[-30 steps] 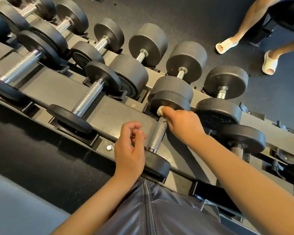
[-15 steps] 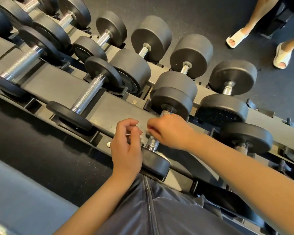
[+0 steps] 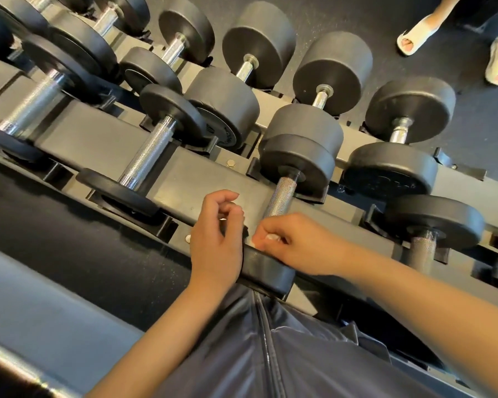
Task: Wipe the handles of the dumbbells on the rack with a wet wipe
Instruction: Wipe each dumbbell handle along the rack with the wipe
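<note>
Floor (image 3: 357,15): dark, speckled, running behind the rack; a darker strip of it shows below the near rail.
Rack (image 3: 184,173): grey metal, two tiers, slanting from upper left to lower right; black cradles hold each weight.
Far-tier dumbbells (image 3: 322,81): a row with thick black ends and short shiny handles, lying end-on to the camera.
Near-tier dumbbells: thinner black ends and longer rough-textured steel handles.
Left neighbour dumbbell (image 3: 147,156): sits untouched in its cradle, well apart from both hands.
Right neighbour dumbbell (image 3: 426,225): its handle is partly in shadow.
Centre dumbbell (image 3: 282,193): on the near tier, straight ahead of the person; its near end (image 3: 268,271) lies between the two wrists.
Clothing (image 3: 256,354): dark shiny fabric with a seam down the middle, at the bottom of the view.
Bystander's feet (image 3: 414,35): two feet in pale open-toed slides, top right on the floor.
Right hand (image 3: 293,242): fingers curled round the lower part of the centre dumbbell's handle, just above its near end, pinching the wipe against the steel.
Left hand (image 3: 216,234): held beside the handle, fingers loosely curled with thumb near the fingertips; whether it holds anything, I cannot tell.
Wet wipe (image 3: 270,237): only small white bits show between the right fingers, at the base of the handle.
</note>
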